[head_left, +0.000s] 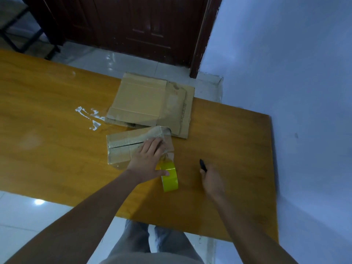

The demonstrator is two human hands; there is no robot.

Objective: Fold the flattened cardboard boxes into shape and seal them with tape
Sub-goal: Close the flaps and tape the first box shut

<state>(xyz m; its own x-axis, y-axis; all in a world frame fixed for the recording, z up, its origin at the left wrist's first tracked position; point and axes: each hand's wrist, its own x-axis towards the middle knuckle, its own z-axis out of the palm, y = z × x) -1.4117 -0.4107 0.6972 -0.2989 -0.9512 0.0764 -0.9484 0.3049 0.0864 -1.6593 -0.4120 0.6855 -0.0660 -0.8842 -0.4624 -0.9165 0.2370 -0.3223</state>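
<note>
A small folded cardboard box [123, 147] lies on the wooden table [47, 130], with clear tape along its seam. My left hand [147, 161] presses flat on the box's right end, thumb beside a yellow tape roll [170, 178] that stands on edge just in front. A strip of clear tape runs from the roll up to the box. My right hand [211, 178] grips a black cutter [203, 165] to the right of the roll, its tip pointing away from me. Flattened cardboard boxes [150, 103] lie stacked behind the small box.
Crumpled bits of clear tape [89, 116] lie left of the flat cardboard. The table's right edge runs close to a white wall [295, 73]. A dark wooden door [133, 25] stands beyond the table. My legs show below the near edge.
</note>
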